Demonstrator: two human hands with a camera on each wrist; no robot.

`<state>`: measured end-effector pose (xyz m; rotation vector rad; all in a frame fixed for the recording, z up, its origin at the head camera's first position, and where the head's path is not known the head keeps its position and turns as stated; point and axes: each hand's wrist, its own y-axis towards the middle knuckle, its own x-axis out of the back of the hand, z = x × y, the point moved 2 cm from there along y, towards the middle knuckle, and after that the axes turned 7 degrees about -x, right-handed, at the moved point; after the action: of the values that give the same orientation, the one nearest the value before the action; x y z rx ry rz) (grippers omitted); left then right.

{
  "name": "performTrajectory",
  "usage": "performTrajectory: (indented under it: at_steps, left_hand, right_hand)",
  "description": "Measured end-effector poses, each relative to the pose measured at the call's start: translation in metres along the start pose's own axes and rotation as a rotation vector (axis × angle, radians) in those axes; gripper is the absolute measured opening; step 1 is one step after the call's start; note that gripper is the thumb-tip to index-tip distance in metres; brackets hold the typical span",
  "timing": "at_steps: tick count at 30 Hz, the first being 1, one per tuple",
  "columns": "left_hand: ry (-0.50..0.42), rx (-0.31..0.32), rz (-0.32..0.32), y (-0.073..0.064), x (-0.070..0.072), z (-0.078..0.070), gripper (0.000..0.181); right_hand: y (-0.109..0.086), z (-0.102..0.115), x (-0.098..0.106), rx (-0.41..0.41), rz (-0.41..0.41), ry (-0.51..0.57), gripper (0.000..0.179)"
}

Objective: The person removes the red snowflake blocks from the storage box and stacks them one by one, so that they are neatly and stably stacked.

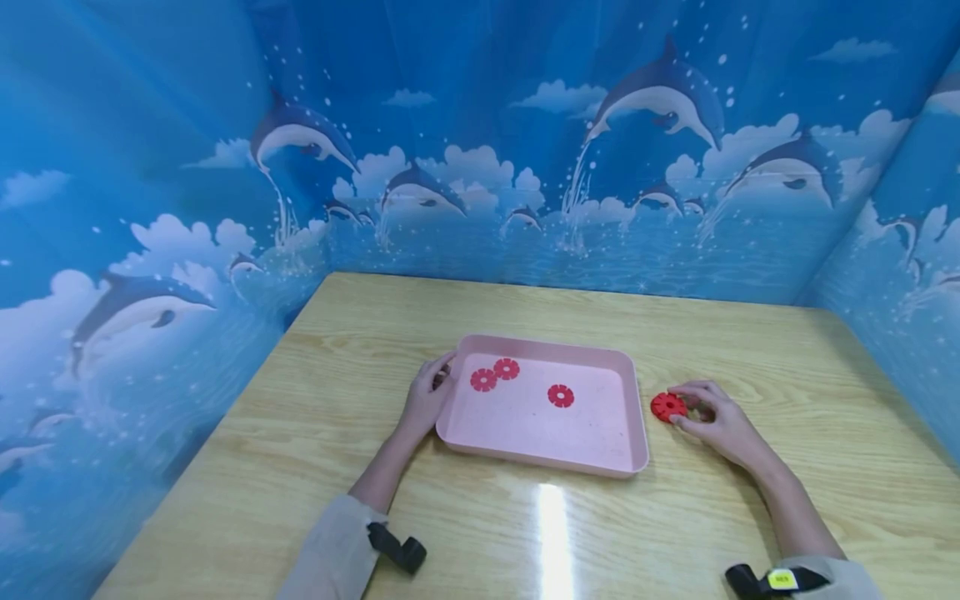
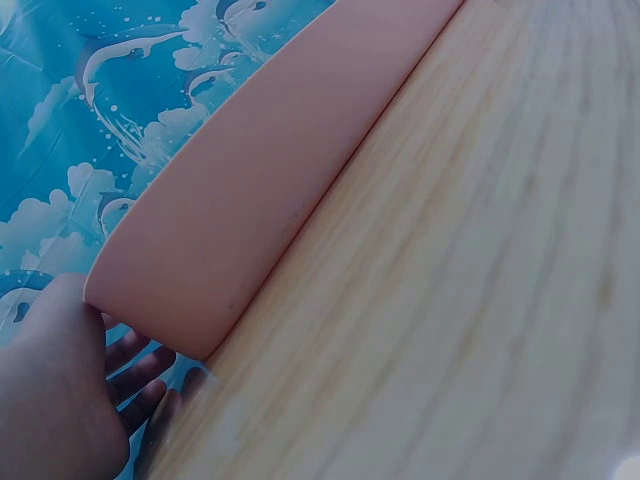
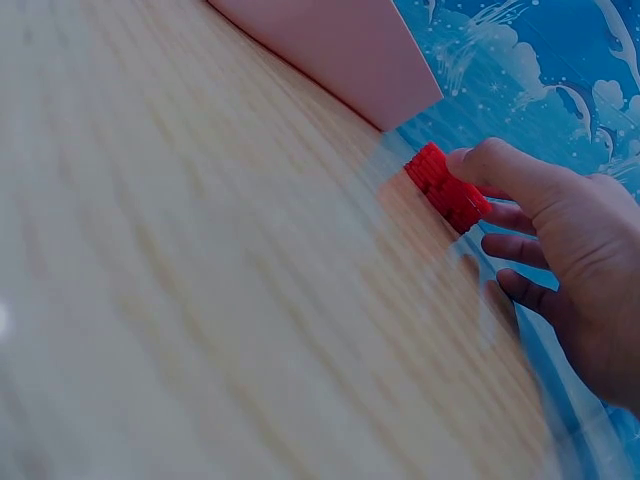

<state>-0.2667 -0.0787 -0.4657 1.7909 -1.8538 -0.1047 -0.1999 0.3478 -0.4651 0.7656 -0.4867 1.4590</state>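
Observation:
A shallow pink tray (image 1: 536, 460) lies on the table, with 3 flat red notched discs inside: two (image 1: 483, 380) (image 1: 507, 368) meet near the far left corner, one (image 1: 560, 396) lies near the middle. My left hand (image 1: 427, 396) holds the tray's left side; in the left wrist view its thumb tip is hidden behind the tray wall (image 2: 230, 200) and the fingers bend outside. Right of the tray, my right hand (image 1: 716, 421) pinches a short stack of red notched discs (image 3: 440, 187) between thumb and fingers, at the table surface.
The wood-grain table (image 1: 360, 333) extends around the tray, with a bright light reflection in front. A blue dolphin-print curtain (image 1: 480, 125) closes off the back and both sides. Each sleeve carries a black wrist strap (image 1: 396, 547).

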Motion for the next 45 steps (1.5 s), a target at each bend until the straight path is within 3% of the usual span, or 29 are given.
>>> performTrajectory:
  at_steps: [27,37,45]
  left_hand:
    - [-0.01,0.006,0.005,0.002,0.001,0.0,0.038]
    - [-0.004,0.004,0.009,0.001,0.002,0.003,0.039]
    - [-0.008,0.01,0.015,0.0,0.0,0.006,0.039]
  right_hand:
    - [0.0,0.001,-0.001,-0.035,0.01,-0.016,0.04]
    - [0.001,0.003,0.0,0.004,-0.012,0.003,0.037]
    - [-0.001,0.027,0.013,0.051,-0.051,0.027,0.029]
